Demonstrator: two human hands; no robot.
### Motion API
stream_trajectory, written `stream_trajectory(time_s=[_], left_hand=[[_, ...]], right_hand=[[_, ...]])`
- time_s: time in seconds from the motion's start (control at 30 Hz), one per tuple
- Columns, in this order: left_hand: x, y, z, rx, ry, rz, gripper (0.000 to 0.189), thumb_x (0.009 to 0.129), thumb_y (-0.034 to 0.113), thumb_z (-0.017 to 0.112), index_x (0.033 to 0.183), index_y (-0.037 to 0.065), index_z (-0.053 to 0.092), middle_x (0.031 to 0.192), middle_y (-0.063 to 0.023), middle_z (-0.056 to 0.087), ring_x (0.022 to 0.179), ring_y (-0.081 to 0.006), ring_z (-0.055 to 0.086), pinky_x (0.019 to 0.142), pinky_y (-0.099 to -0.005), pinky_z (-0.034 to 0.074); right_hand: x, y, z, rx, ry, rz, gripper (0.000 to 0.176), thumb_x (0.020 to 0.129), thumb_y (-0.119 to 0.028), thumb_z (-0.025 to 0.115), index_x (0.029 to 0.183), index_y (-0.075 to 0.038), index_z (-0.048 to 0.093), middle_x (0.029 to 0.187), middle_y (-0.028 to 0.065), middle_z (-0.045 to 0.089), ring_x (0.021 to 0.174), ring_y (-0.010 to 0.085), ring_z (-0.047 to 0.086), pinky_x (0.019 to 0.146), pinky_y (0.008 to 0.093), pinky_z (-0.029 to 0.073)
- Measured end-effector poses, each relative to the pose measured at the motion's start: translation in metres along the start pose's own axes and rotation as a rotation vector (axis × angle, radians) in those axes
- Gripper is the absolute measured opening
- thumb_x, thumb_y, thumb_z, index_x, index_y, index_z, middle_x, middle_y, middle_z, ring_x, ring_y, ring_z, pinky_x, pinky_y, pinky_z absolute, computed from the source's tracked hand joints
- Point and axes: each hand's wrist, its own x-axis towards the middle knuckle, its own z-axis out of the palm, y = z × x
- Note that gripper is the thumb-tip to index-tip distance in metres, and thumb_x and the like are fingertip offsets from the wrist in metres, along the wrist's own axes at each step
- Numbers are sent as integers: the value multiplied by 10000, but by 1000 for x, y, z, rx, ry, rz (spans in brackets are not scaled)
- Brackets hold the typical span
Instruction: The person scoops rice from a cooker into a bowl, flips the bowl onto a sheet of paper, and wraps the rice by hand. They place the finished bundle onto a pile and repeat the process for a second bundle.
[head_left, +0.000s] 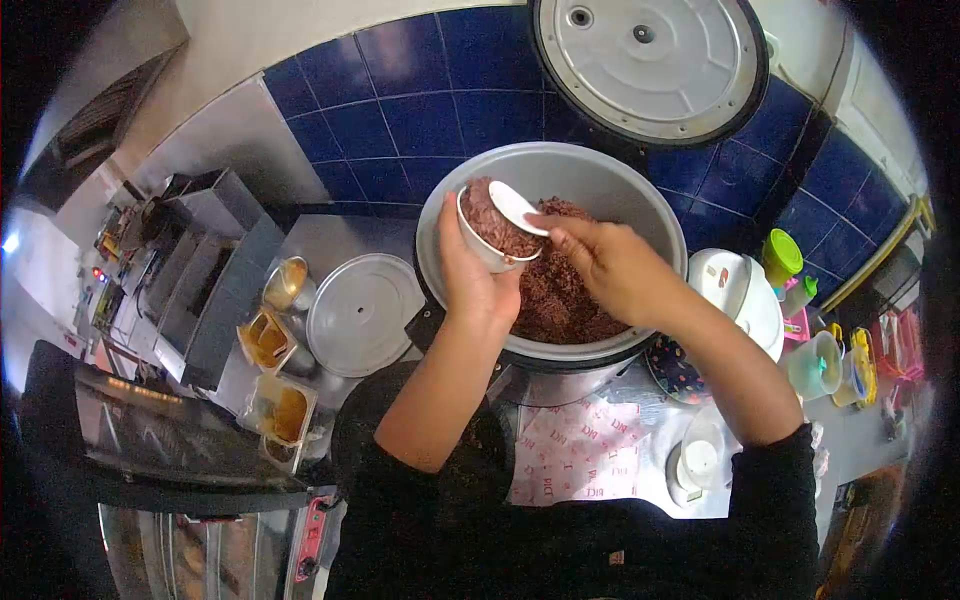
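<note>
My left hand (472, 280) is wrapped round a small white bowl (487, 255), tilted and filled with reddish-brown rice (490, 215). In my right hand (612, 262) is a white rice paddle (515, 205), its broad end lying against the rice at the bowl's rim. Both hands are over a large rice cooker (648, 205) with a grey inner pot. More of the same rice (565, 300) lies heaped inside that pot, partly hidden by my right hand and forearm. The cooker's round lid (655, 70) stands raised behind it.
Left of the cooker lie a round metal lid (362, 312) and containers of brownish-yellow food (290, 412). Printed red-and-white paper (578, 450) covers the counter in front. To the right are a smaller white cooker (762, 310), a green-lidded container (782, 252) and a translucent cup (815, 365).
</note>
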Motion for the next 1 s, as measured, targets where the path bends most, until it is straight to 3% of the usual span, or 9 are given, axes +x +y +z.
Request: stream_trajectory(time_s=[0.1,0.23,0.3,0.4,0.5,0.6,0.77,0.83,1.0], left_hand=[[13,-6,-11,120,-40,265,462,936,490,414,1182,120,540,1142,-46,595,1052,-206,566,927,-416,446],[14,-6,-14,206,9,265,451,941,478,416,1176,115,545,1143,-55,594,1067,-211,563,926,-423,445],[9,-4,-9,129,-53,233,448,942,467,428,1181,106,542,1149,-59,593,1079,-212,561,924,-419,447],[9,-3,-3,163,-109,189,451,942,460,438,1200,101,525,1162,-63,585,1100,-215,553,923,-417,451],[9,-11,-4,188,-154,174,454,949,440,433,1212,77,505,1161,-74,580,1099,-224,552,913,-433,466],[9,-8,-5,178,-119,121,461,958,427,410,1212,50,491,1164,-116,567,1084,-252,555,909,-438,477],[-2,1,-1,62,-89,-16,449,962,425,374,1217,74,487,1169,-138,552,1098,-286,541,932,-483,454],[-1,3,6,53,-42,-32,446,959,431,374,1222,89,487,1181,-130,548,1110,-286,534,939,-503,444],[5,-4,1,19,-92,-83,464,953,452,365,1261,122,470,1264,-107,510,1154,-289,511,937,-540,426]], right_hand=[[-11,-21,9,-39,-63,91,308,960,-224,468,1186,-62,601,965,270,614,907,425,607,801,436,478],[-14,-21,2,-51,-147,125,315,958,-237,469,1207,-93,598,974,266,617,900,397,624,814,422,476],[-8,-8,-17,-30,-145,88,315,963,-246,457,1202,-107,608,1004,245,631,931,356,636,834,400,471],[0,-2,-44,-6,87,-69,307,958,-234,464,1182,-93,619,1031,228,641,967,346,632,862,402,460],[14,-4,-45,-49,16,-167,308,952,-228,463,1176,-86,620,1045,230,633,972,375,618,881,414,452],[11,-21,-29,-172,-191,-14,314,947,-236,462,1172,-85,621,1060,228,627,971,402,600,890,429,450],[12,-3,-13,-150,-146,-94,322,955,-257,451,1168,-93,629,1042,243,627,962,422,590,885,446,452],[21,8,-21,107,-128,-24,327,961,-259,444,1179,-96,624,1058,254,622,977,419,594,899,441,447],[6,13,-9,-125,-78,52,327,965,-249,440,1200,-103,612,1102,266,604,1036,409,584,941,409,426]])
